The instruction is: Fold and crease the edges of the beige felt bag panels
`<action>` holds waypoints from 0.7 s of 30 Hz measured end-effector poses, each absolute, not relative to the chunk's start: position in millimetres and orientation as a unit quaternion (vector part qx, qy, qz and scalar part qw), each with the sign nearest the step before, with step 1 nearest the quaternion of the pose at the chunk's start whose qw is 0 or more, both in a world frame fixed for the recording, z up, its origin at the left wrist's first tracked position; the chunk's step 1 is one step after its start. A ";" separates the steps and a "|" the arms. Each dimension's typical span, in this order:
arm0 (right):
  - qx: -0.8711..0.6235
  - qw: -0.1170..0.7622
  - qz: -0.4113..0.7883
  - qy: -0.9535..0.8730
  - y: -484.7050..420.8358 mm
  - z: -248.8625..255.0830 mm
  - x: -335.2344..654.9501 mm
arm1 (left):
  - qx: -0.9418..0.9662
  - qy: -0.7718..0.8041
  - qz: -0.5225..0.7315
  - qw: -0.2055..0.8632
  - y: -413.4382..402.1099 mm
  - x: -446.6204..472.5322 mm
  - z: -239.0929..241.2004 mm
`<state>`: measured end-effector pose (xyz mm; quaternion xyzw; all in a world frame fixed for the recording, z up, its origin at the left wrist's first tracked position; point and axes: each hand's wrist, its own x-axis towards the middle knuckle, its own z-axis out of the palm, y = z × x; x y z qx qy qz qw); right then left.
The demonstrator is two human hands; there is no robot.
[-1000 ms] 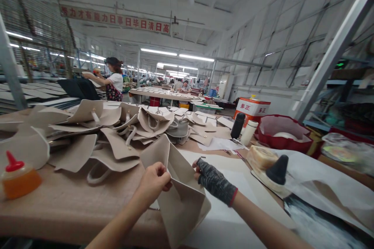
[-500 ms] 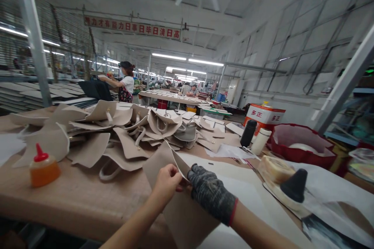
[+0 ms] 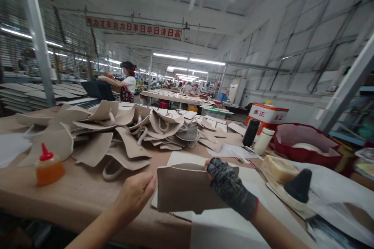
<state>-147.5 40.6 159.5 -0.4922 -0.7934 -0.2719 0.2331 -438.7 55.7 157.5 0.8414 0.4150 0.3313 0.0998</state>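
A beige leather piece [image 3: 184, 188] stands nearly upright on white paper [image 3: 181, 158] at the near edge of the brown table [image 3: 82, 192]. My left hand [image 3: 136, 195], bare, grips its left edge with curled fingers. My right hand [image 3: 226, 184], in a dark knitted glove, pinches its top edge near the right corner. A large heap of similar beige pieces with handles [image 3: 125, 132] lies just beyond.
An orange glue bottle with a red cap [image 3: 48, 167] stands at the left. A black cone [image 3: 298, 185], a tape roll [image 3: 277, 167], a red basin [image 3: 306, 142], two bottles [image 3: 251, 133] and a red-and-white box [image 3: 267, 114] sit at the right. A person [image 3: 127, 85] works far behind.
The beige piece was folded into an open cone shape; it is now flattened and held upright. My hands moved apart to its left edge and top right.
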 end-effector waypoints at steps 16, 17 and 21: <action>-0.468 0.250 -0.218 -0.819 16.5 177.3 -158.7 | 0.855 0.390 0.221 0.261 55.9 -416.6 185.6; -0.475 0.252 -0.222 -0.813 16.8 176.5 -157.7 | 0.857 0.378 0.218 0.276 54.2 -415.1 186.0; -0.518 0.224 -0.247 -0.788 17.0 175.7 -158.3 | 0.848 0.355 0.219 0.326 48.2 -412.1 184.7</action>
